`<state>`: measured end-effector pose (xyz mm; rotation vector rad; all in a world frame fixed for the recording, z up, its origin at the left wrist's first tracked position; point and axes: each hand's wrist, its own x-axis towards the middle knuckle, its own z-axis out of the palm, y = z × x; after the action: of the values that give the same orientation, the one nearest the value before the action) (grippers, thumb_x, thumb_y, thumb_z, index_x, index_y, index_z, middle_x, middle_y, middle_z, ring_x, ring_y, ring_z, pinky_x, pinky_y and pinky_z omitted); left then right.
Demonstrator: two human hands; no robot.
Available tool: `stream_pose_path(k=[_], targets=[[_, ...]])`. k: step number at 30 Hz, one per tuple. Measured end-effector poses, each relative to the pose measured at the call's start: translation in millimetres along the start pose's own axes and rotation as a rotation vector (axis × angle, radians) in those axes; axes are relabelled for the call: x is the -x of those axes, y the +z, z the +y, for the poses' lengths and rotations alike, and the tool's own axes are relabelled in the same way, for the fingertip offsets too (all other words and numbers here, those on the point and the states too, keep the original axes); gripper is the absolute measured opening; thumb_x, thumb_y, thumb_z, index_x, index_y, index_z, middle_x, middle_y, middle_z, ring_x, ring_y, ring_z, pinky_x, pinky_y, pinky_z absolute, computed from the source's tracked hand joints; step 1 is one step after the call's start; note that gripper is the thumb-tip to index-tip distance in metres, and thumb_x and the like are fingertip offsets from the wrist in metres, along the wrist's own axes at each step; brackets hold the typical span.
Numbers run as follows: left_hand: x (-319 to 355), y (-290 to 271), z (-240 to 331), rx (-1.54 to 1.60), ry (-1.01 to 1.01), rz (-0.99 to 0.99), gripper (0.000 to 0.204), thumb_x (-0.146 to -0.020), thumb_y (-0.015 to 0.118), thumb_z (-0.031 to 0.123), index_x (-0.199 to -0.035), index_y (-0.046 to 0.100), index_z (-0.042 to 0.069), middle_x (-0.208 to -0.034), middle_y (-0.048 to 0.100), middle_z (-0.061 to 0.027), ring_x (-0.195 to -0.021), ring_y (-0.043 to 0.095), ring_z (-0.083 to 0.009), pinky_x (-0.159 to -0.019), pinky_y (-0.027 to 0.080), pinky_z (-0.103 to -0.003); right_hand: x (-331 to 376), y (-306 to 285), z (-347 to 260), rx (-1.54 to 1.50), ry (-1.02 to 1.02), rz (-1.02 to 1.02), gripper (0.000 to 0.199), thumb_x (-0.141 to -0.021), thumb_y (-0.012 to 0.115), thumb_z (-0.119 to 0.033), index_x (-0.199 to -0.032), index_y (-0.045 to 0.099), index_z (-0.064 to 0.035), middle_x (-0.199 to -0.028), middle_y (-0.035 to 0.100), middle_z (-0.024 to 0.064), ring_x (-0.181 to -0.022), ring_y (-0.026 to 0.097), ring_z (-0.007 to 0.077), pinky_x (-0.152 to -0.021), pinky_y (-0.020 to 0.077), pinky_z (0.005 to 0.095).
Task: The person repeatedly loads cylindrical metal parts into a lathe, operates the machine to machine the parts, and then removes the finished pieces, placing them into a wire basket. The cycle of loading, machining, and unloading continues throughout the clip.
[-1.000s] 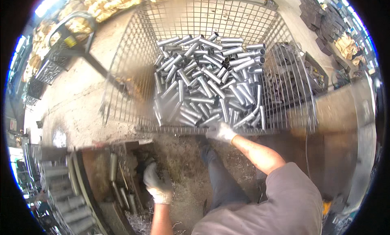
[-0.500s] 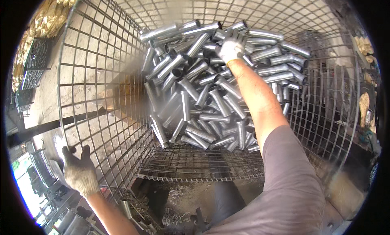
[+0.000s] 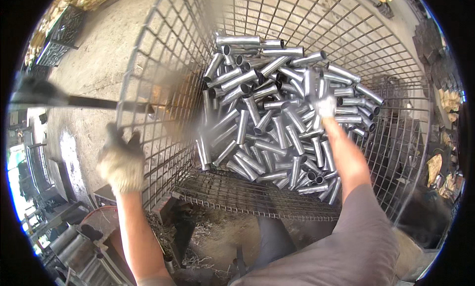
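Note:
Inside a wire-mesh basket (image 3: 257, 194) lies a heap of short shiny metal tubes (image 3: 269, 147), many with one flared end. My right hand (image 3: 325, 108), in a whitish work glove with dark fingers, is over the right part of the heap. It appears closed on a metal tube (image 3: 310, 83) standing nearly upright, though both are smeared by motion. At the basket's left side, outside the mesh, my left hand (image 3: 122, 165) wears a similar glove. Its thumb and fingers are apart beside the wire rim, with nothing between them.
A dark bar (image 3: 94, 102) extends from the left toward the basket's left wall. Larger metal cylinders (image 3: 74, 249) lie at the lower left. Stacked dark metal parts (image 3: 67, 26) stand at the upper left. My leg (image 3: 274, 236) is below the basket's front edge.
My view has turned, so the basket sits further right. My right hand has come back toward me from the far part of the heap, now with a tube. My left hand is nearer the rim.

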<state>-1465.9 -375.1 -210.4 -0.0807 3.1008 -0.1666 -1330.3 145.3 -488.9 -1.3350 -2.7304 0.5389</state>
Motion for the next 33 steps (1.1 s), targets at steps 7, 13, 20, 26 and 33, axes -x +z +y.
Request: stream_pose_path(k=[7, 13, 20, 26, 33], targets=[[118.9, -24.8, -23.4, 0.249, 0.511, -0.217, 0.075, -0.084, 0.069, 0.009, -0.152, 0.045, -0.009, -0.132, 0.062, -0.0292, -0.112, 0.066, -0.0407, -0.093, 0.058, -0.047, 284.1, -89.7, -37.8, -0.575, 0.004, -0.559, 0.038, -0.082, 0.083, -0.019, -0.103, 0.07, 0.0099, -0.084, 0.074, 0.0147, -0.075, 0.07, 0.0229, -0.062, 0.0573, 0.0396], [422.7, -17.6, -151.8, 1.124, 0.284, -0.685, 0.095, -0.073, 0.094, 0.04, -0.151, 0.053, 0.004, -0.131, 0.069, -0.0242, -0.122, 0.067, -0.0415, -0.101, 0.054, -0.052, 549.2, -202.2, -115.8, -0.738, -0.181, -1.236, 0.04, -0.075, 0.077, -0.007, -0.112, 0.068, 0.0053, -0.095, 0.072, 0.0105, -0.084, 0.071, 0.0206, -0.076, 0.0607, 0.0376], [770.9, 15.3, -349.6, 1.096, -0.336, -0.268, 0.062, -0.081, 0.087, 0.035, -0.135, 0.067, 0.01, -0.123, 0.074, -0.0196, -0.116, 0.072, -0.0385, -0.098, 0.058, -0.047, 845.2, -236.2, -148.3, 0.026, -0.869, -1.447, 0.07, -0.071, 0.089, -0.033, -0.127, 0.065, 0.0011, -0.105, 0.074, 0.0145, -0.098, 0.071, 0.0241, -0.091, 0.0577, 0.0393], [987.1, -2.7, -470.3, 0.993, -0.989, 0.035, 0.06, -0.078, 0.089, 0.031, -0.131, 0.068, 0.01, -0.117, 0.077, -0.018, -0.108, 0.076, -0.0341, -0.093, 0.06, -0.045, 1082.7, -261.8, -150.6, 0.016, -1.251, -1.785, 0.069, -0.078, 0.089, -0.034, -0.135, 0.063, -0.0064, -0.122, 0.073, 0.0168, -0.114, 0.07, 0.0243, -0.101, 0.0547, 0.0411], [1131.4, 25.4, -655.9, 1.119, -1.38, 0.889, 0.049, -0.077, 0.088, 0.02, -0.119, 0.068, 0.003, -0.104, 0.078, -0.0106, -0.092, 0.075, -0.0226, -0.083, 0.06, -0.039, 1287.5, -304.7, -173.1, -0.337, -1.823, -1.661, 0.056, -0.083, 0.087, -0.027, -0.131, 0.064, -0.0114, -0.116, 0.076, 0.0162, -0.109, 0.076, 0.0312, -0.092, 0.0598, 0.042]])
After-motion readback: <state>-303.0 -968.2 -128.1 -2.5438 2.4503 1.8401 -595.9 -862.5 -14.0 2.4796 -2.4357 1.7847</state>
